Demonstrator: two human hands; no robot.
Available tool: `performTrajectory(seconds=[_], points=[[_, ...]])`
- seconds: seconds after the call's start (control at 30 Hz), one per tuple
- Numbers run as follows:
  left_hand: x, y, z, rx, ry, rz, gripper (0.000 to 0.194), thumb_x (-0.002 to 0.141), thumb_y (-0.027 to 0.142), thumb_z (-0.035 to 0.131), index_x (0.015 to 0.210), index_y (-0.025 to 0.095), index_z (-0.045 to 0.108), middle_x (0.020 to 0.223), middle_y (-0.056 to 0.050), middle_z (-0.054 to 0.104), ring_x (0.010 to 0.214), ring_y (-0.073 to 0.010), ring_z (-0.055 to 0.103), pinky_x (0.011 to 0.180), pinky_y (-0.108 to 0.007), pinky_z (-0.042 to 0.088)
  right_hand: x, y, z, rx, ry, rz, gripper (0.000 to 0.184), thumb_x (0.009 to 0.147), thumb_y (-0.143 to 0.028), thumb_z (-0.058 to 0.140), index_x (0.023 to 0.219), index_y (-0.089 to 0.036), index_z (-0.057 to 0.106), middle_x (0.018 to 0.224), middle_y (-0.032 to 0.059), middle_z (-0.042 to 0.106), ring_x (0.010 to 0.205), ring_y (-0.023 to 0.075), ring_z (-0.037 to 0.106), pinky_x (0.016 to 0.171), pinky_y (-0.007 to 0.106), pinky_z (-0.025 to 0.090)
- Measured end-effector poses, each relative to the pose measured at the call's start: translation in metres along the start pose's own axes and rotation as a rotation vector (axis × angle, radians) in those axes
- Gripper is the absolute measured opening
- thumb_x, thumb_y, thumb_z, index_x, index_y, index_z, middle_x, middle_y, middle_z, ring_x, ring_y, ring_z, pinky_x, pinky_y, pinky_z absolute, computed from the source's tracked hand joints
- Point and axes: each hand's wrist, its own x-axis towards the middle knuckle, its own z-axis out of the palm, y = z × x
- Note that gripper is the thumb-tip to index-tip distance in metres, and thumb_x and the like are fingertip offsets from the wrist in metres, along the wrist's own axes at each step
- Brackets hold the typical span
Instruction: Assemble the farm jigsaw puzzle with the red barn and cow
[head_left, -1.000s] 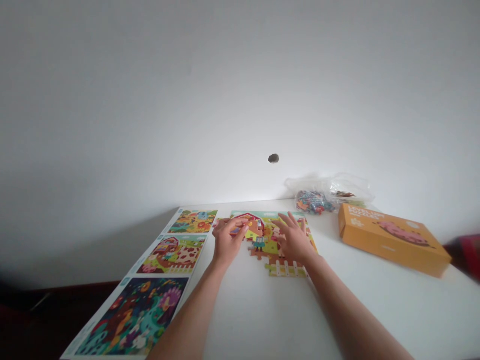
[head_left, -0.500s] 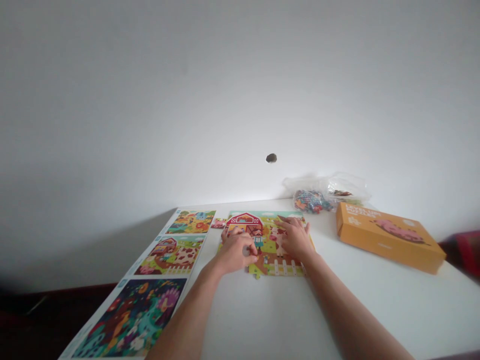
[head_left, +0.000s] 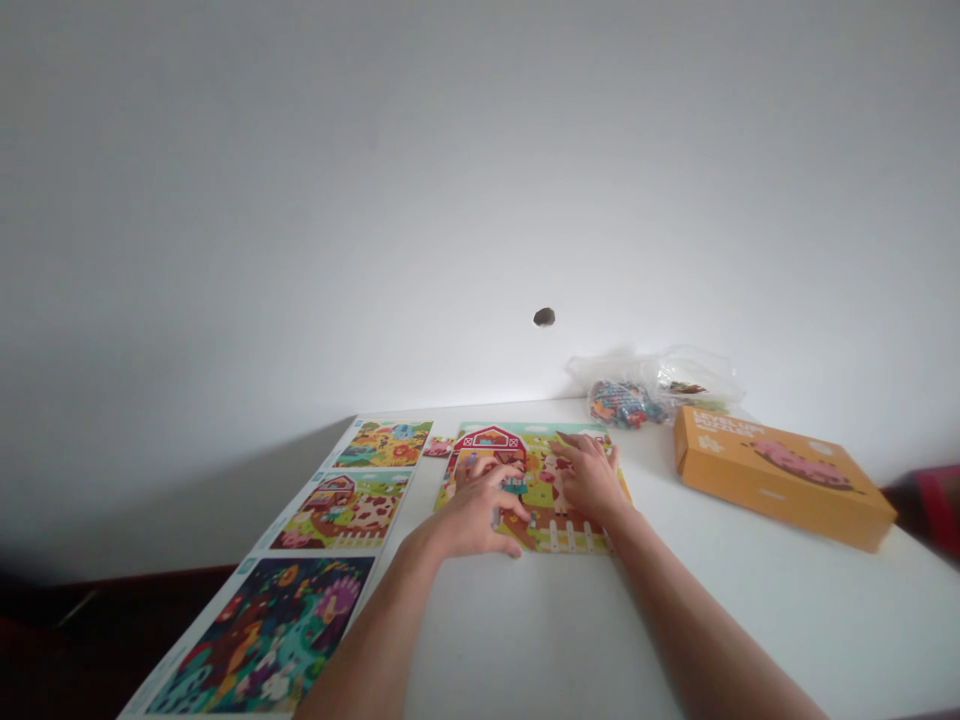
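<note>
A farm jigsaw puzzle [head_left: 540, 440] with a red barn, a cow and a white fence lies flat on the white table, mostly joined together. Over its lower left part, my left hand [head_left: 480, 515] has its fingers spread, the thumb near the puzzle's bottom edge; it hides the pieces beneath. My right hand [head_left: 592, 480] rests on the puzzle's right side with fingers stretched out across the cow. A puzzle piece with a pink pig [head_left: 439, 448] lies apart, just left of the barn.
To the left lies a printed sheet [head_left: 386, 545] with several pictures, the farm scene among them. An orange puzzle box [head_left: 780, 480] sits at the right. Clear plastic bags [head_left: 626, 402] of pieces stand at the back against the white wall [head_left: 450, 250].
My left hand has opened from a curled pose, its fingers spreading and the thumb moving down toward the puzzle's lower edge. My right hand has stayed almost still.
</note>
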Motion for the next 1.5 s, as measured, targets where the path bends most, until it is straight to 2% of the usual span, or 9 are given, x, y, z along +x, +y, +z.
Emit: performTrajectory(seconds=[0.2, 0.37, 0.6, 0.83, 0.97, 1.17, 1.23, 1.37, 1.5], points=[[-0.001, -0.001, 0.0, -0.023, 0.008, 0.004, 0.042, 0.053, 0.041, 0.092, 0.093, 0.037, 0.079, 0.15, 0.0, 0.046, 0.14, -0.0418, 0.023, 0.114, -0.065, 0.019, 0.0, 0.0, 0.003, -0.012, 0.015, -0.007, 0.051, 0.078, -0.016, 0.05, 0.125, -0.033, 0.064, 0.144, 0.0061, 0.05, 0.132, 0.0311, 0.039, 0.113, 0.064, 0.012], [-0.002, 0.0, -0.003, -0.016, -0.038, 0.004, 0.047, 0.052, 0.046, 0.092, 0.096, 0.037, 0.078, 0.152, -0.002, 0.043, 0.142, -0.0431, 0.021, 0.113, -0.065, 0.018, 0.0, 0.0, 0.003, -0.017, -0.007, -0.009, 0.049, 0.08, -0.018, 0.051, 0.125, -0.033, 0.064, 0.145, 0.0057, 0.049, 0.132, 0.0311, 0.04, 0.113, 0.064, 0.011], [-0.001, 0.005, -0.005, -0.061, -0.026, 0.113, 0.047, 0.057, 0.039, 0.09, 0.101, 0.035, 0.076, 0.118, -0.001, 0.068, 0.121, -0.03, 0.045, 0.109, -0.048, 0.031, 0.001, 0.0, 0.004, -0.017, -0.037, -0.009, 0.044, 0.083, -0.019, 0.051, 0.121, -0.032, 0.068, 0.148, 0.006, 0.047, 0.133, 0.0313, 0.041, 0.113, 0.064, 0.012], [-0.002, 0.011, -0.004, -0.071, 0.001, 0.121, 0.06, 0.058, 0.029, 0.085, 0.116, 0.035, 0.069, 0.113, -0.001, 0.068, 0.115, -0.0279, 0.048, 0.109, -0.042, 0.033, 0.003, 0.004, 0.007, -0.023, -0.081, -0.038, 0.044, 0.084, -0.018, 0.052, 0.12, -0.037, 0.069, 0.15, 0.0044, 0.044, 0.136, 0.0326, 0.038, 0.112, 0.069, 0.011], [-0.005, 0.012, -0.011, -0.078, 0.015, 0.099, 0.064, 0.059, 0.027, 0.083, 0.121, 0.034, 0.067, 0.112, -0.002, 0.067, 0.114, -0.028, 0.049, 0.109, -0.042, 0.034, 0.002, 0.003, 0.005, -0.018, -0.088, -0.045, 0.044, 0.084, -0.019, 0.053, 0.12, -0.036, 0.069, 0.15, 0.0049, 0.044, 0.135, 0.034, 0.039, 0.111, 0.071, 0.011], [-0.014, -0.013, -0.039, -0.069, 0.193, -0.034, 0.057, 0.065, 0.025, 0.078, 0.121, 0.031, 0.067, 0.123, -0.004, 0.067, 0.123, -0.0293, 0.051, 0.112, -0.046, 0.033, 0.002, 0.003, 0.002, 0.011, -0.099, -0.045, 0.042, 0.084, -0.019, 0.053, 0.117, -0.039, 0.07, 0.15, 0.0043, 0.044, 0.137, 0.0326, 0.038, 0.11, 0.073, 0.009], [-0.02, -0.026, -0.043, -0.038, 0.19, -0.054, 0.058, 0.064, 0.022, 0.077, 0.121, 0.032, 0.068, 0.123, -0.004, 0.067, 0.124, -0.0305, 0.05, 0.113, -0.049, 0.033, 0.002, 0.003, 0.0, 0.023, -0.115, -0.049, 0.042, 0.083, -0.018, 0.054, 0.116, -0.038, 0.071, 0.151, 0.0044, 0.044, 0.138, 0.0319, 0.038, 0.111, 0.072, 0.009], [-0.035, -0.048, -0.035, -0.054, 0.243, -0.078, 0.062, 0.066, 0.022, 0.076, 0.125, 0.031, 0.065, 0.126, -0.006, 0.065, 0.128, -0.0313, 0.05, 0.114, -0.05, 0.034, 0.003, 0.006, -0.003, 0.027, -0.149, -0.044, 0.048, 0.079, -0.014, 0.055, 0.116, -0.04, 0.071, 0.15, 0.0028, 0.044, 0.138, 0.0319, 0.039, 0.112, 0.07, 0.01], [-0.036, -0.047, -0.022, -0.059, 0.272, -0.062, 0.063, 0.066, 0.024, 0.078, 0.127, 0.029, 0.064, 0.127, -0.007, 0.064, 0.129, -0.0311, 0.048, 0.117, -0.051, 0.03, 0.003, 0.011, -0.004, 0.029, -0.183, -0.065, 0.053, 0.075, -0.009, 0.053, 0.114, -0.04, 0.072, 0.153, 0.0001, 0.041, 0.139, 0.0314, 0.038, 0.113, 0.069, 0.01]])
